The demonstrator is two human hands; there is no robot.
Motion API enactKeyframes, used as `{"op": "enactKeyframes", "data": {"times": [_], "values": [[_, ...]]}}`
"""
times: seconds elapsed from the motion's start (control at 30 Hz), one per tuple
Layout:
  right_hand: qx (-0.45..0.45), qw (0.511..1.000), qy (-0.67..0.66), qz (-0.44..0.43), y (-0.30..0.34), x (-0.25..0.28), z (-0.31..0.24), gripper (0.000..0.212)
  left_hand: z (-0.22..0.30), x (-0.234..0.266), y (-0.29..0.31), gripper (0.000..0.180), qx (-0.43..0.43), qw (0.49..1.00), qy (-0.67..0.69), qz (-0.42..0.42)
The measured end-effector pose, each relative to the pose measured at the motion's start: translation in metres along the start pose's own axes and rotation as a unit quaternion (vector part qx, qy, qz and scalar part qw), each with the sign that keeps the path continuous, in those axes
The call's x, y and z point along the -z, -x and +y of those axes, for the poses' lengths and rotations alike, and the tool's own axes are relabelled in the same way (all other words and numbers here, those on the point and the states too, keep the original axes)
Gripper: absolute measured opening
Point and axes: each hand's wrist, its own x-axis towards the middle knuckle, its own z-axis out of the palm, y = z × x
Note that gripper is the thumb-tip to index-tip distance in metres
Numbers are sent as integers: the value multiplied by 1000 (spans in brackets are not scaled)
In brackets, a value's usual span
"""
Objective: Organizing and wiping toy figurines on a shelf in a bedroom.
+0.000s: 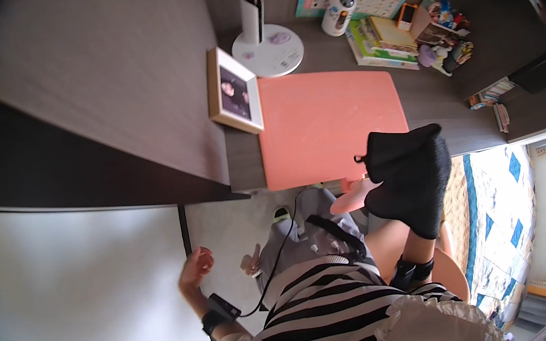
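A black fabric mitt (409,186) with a small hanging loop covers my right hand, which is raised near the front right corner of a pink desk mat (333,124). The fingers inside the mitt are hidden, and only the forearm below its cuff shows. Low on the left, away from the desk, my left hand (196,267) hangs with its fingers loosely bent and nothing in it. A black strap holds a small dark box (224,307) on my left wrist, and a cable runs from it across my lap.
A framed photo (234,95) stands beside the mat's left edge. Behind are a white lamp base (268,51), a white bottle-shaped object (339,13), stacked books (382,43) and several small toys (443,42). A tall cabinet side (94,91) rises at left; a bed (495,209) lies at right.
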Motion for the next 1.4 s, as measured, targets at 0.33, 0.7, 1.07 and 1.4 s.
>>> {"op": "enactKeyframes", "data": {"times": [0.33,0.7,1.07,1.4], "values": [[190,958,104,-189,-53,17,-40,28,-371,22,-127,34,331,913,63,230],[143,970,28,-197,-91,35,-2,29,-279,-54,-91,33,256,949,95,160],[125,979,18,-163,-126,54,60,28,-195,-123,-38,33,204,962,133,126],[122,977,9,-172,-128,47,80,27,-150,-156,-10,33,196,966,142,87]]}}
